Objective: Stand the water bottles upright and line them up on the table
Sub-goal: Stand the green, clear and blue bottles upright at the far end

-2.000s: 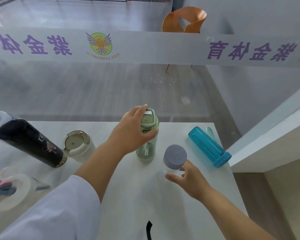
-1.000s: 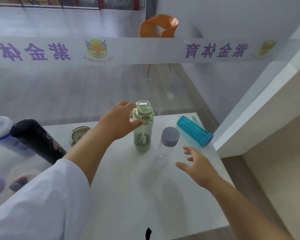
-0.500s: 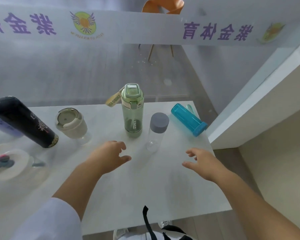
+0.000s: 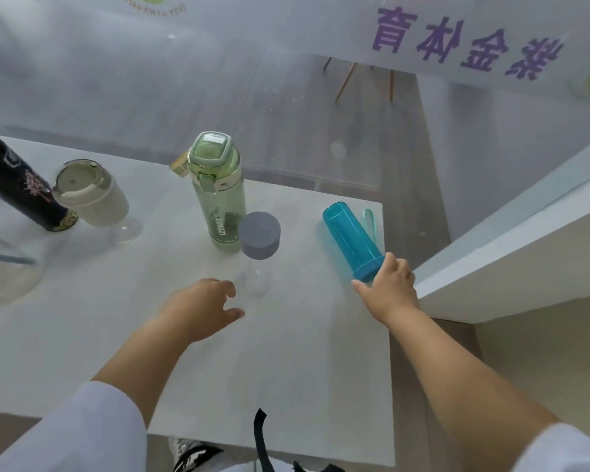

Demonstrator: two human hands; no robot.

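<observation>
A green bottle (image 4: 218,195) stands upright mid-table. Just in front of it stands a clear bottle with a grey cap (image 4: 259,235). A blue bottle (image 4: 349,240) lies on its side near the table's right edge, cap end toward me. My right hand (image 4: 389,284) touches its cap end, fingers curled around it; a firm grip is not clear. My left hand (image 4: 203,310) hovers empty, fingers apart, beside the clear bottle's base. A beige-lidded cup (image 4: 92,195) and a black bottle (image 4: 21,185) stand at the left.
The white table (image 4: 304,352) ends in a right edge just past the blue bottle. A white ledge (image 4: 511,253) rises to the right. A glass wall runs along the far edge. Another clear bottle (image 4: 4,264) lies at the far left.
My right hand has moved forward and right to the blue bottle's cap end. My left hand stays low near the clear bottle. The camera has tilted down and closer.
</observation>
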